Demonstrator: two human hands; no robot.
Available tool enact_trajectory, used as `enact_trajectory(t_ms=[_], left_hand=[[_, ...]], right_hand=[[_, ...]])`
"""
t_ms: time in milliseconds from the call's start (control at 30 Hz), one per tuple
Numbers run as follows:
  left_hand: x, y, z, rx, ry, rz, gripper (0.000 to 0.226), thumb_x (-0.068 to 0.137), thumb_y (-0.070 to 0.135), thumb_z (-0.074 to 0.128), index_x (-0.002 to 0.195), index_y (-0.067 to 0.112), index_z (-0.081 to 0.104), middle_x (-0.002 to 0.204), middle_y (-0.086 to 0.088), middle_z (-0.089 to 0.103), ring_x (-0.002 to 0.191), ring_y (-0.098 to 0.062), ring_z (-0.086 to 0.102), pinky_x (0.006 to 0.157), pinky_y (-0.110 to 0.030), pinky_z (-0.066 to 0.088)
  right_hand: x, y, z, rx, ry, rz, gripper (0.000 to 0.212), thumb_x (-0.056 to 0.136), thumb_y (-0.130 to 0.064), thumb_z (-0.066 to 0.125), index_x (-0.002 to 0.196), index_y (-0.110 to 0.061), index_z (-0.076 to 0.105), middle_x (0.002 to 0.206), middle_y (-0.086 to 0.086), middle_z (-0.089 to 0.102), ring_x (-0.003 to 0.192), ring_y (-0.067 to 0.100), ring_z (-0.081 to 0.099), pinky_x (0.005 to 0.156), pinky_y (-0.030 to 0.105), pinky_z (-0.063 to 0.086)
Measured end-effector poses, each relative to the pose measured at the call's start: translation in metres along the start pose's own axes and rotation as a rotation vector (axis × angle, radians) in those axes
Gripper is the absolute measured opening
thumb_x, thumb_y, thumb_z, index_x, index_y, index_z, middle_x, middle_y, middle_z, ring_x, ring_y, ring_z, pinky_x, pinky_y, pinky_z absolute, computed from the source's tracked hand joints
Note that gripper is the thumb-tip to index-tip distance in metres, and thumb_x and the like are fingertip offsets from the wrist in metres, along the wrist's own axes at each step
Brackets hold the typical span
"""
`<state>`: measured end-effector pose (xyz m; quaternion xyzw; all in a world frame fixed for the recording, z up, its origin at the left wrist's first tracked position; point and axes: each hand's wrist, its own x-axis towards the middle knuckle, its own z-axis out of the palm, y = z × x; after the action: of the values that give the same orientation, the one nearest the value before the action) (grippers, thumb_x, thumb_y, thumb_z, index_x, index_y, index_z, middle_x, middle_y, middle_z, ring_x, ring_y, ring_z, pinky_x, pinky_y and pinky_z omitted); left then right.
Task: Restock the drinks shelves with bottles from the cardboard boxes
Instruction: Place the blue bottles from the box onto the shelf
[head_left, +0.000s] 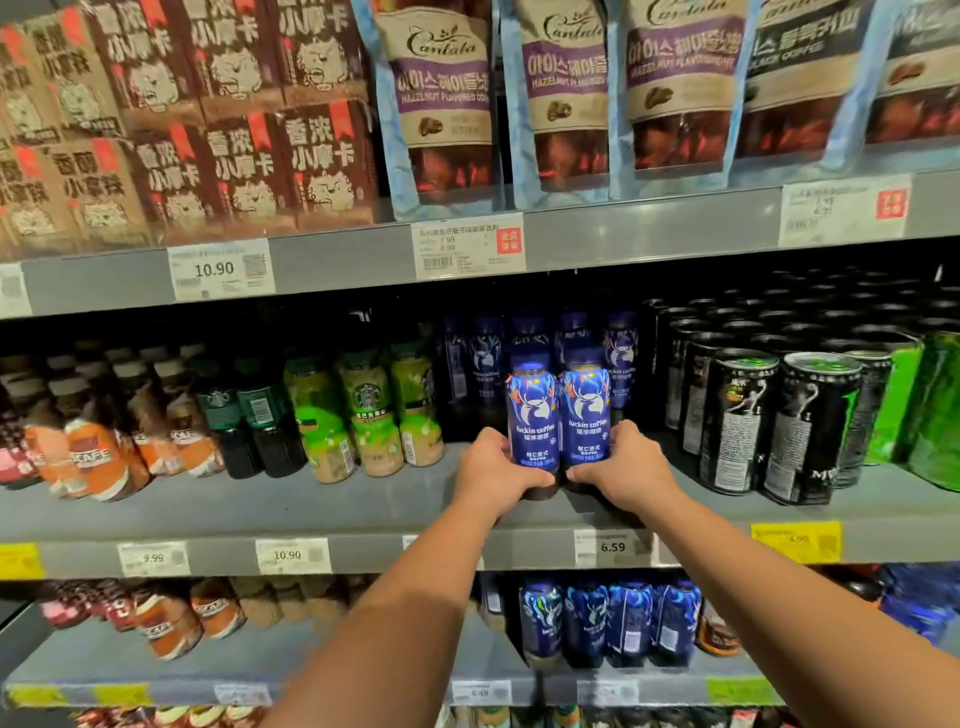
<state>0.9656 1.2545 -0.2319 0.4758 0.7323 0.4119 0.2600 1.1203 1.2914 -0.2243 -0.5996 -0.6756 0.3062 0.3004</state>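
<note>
- Standing upright side by side on the middle shelf (291, 512), two blue coffee bottles touch each other near the shelf's front edge: the left bottle (532, 415) and the right bottle (587, 415).
- The left hand (493, 475) wraps around the lower part of the left bottle, thumb across its label near the bottom, fingers curled around the far side.
- The right hand (626, 467) wraps around the lower part of the right bottle in the same way, thumb lying low across the front.
- Both hands are closed on their bottles; whether the bottle bases rest on the shelf or sit just above it cannot be told.
- More blue bottles (621, 358) of the same kind stand in rows directly behind the held pair.
- Green-labelled coffee bottles (371, 415) stand to the left of the pair, with a bare strip of shelf between.
- Black drink cans (740, 421) stand to the right, close to the right hand but apart from it.
- A price tag (613, 547) reading 6.59 sits on the shelf edge below the right hand.
- Coffee pouches (447, 104) fill the shelf above.
</note>
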Motion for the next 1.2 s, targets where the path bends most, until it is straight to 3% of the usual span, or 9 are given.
enact_trajectory(t_ms=[100, 233, 433, 600, 700, 867, 1033, 1200], left_hand=[[0.006, 0.010, 0.021, -0.029, -0.007, 0.023, 0.053, 0.057, 0.016, 0.090, 0.080, 0.022, 0.043, 0.097, -0.004, 0.067, 0.084, -0.018, 0.061, 0.071, -0.030, 0.048], [0.011, 0.020, 0.047, -0.068, -0.048, 0.023, 0.049, 0.060, 0.015, 0.088, 0.084, 0.023, 0.046, 0.105, -0.005, 0.069, 0.092, -0.020, 0.066, 0.084, -0.039, 0.054], [0.010, 0.020, 0.057, 0.025, 0.054, 0.035, 0.043, 0.062, 0.036, 0.085, 0.085, 0.018, 0.053, 0.101, -0.002, 0.061, 0.090, -0.020, 0.059, 0.067, -0.030, 0.043], [0.016, 0.026, 0.062, 0.096, 0.059, 0.025, 0.046, 0.073, 0.039, 0.078, 0.104, 0.013, 0.057, 0.110, -0.005, 0.063, 0.103, -0.027, 0.060, 0.085, -0.037, 0.050], [0.020, 0.030, 0.066, 0.113, 0.082, 0.009, 0.048, 0.076, 0.038, 0.076, 0.108, 0.011, 0.054, 0.115, -0.007, 0.061, 0.106, -0.028, 0.059, 0.087, -0.038, 0.050], [0.026, 0.032, 0.071, 0.115, 0.102, -0.003, 0.048, 0.076, 0.041, 0.076, 0.107, 0.011, 0.054, 0.115, -0.007, 0.062, 0.106, -0.027, 0.059, 0.086, -0.039, 0.051], [0.029, 0.035, 0.074, 0.129, 0.130, -0.027, 0.046, 0.079, 0.040, 0.074, 0.106, 0.009, 0.052, 0.113, -0.010, 0.063, 0.104, -0.030, 0.060, 0.082, -0.035, 0.048], [0.031, 0.035, 0.074, 0.153, 0.125, -0.029, 0.045, 0.081, 0.042, 0.072, 0.105, 0.010, 0.053, 0.111, -0.010, 0.063, 0.102, -0.030, 0.060, 0.080, -0.035, 0.047]], right_hand=[[0.010, 0.012, -0.014, -0.028, 0.045, 0.025, 0.056, 0.069, -0.029, 0.082, 0.109, -0.008, 0.049, 0.116, 0.010, 0.062, 0.102, 0.029, 0.059, 0.073, 0.032, 0.043], [0.015, 0.027, -0.018, 0.005, 0.133, 0.049, 0.051, 0.072, -0.028, 0.079, 0.111, -0.008, 0.053, 0.113, 0.010, 0.064, 0.099, 0.029, 0.061, 0.071, 0.032, 0.043], [0.022, 0.028, -0.008, -0.025, 0.244, 0.053, 0.045, 0.066, -0.027, 0.079, 0.105, -0.011, 0.061, 0.104, 0.013, 0.065, 0.092, 0.031, 0.063, 0.073, 0.034, 0.048], [0.025, 0.029, -0.006, -0.015, 0.289, 0.119, 0.038, 0.077, -0.023, 0.074, 0.109, -0.010, 0.059, 0.107, 0.015, 0.066, 0.099, 0.034, 0.061, 0.070, 0.031, 0.038], [0.025, 0.030, -0.007, -0.008, 0.310, 0.149, 0.037, 0.077, -0.022, 0.074, 0.108, -0.008, 0.058, 0.107, 0.016, 0.066, 0.098, 0.034, 0.061, 0.069, 0.031, 0.037], [0.025, 0.029, -0.007, -0.022, 0.328, 0.140, 0.035, 0.077, -0.024, 0.076, 0.107, -0.011, 0.063, 0.106, 0.011, 0.068, 0.096, 0.031, 0.062, 0.068, 0.028, 0.037], [0.024, 0.027, -0.005, -0.049, 0.361, 0.155, 0.035, 0.079, -0.023, 0.072, 0.103, -0.007, 0.051, 0.106, 0.014, 0.062, 0.098, 0.034, 0.059, 0.068, 0.030, 0.036], [0.025, 0.026, -0.003, -0.165, 0.338, 0.103, 0.026, 0.084, -0.027, 0.067, 0.100, -0.006, 0.062, 0.104, 0.013, 0.062, 0.096, 0.031, 0.060, 0.069, 0.027, 0.037]])
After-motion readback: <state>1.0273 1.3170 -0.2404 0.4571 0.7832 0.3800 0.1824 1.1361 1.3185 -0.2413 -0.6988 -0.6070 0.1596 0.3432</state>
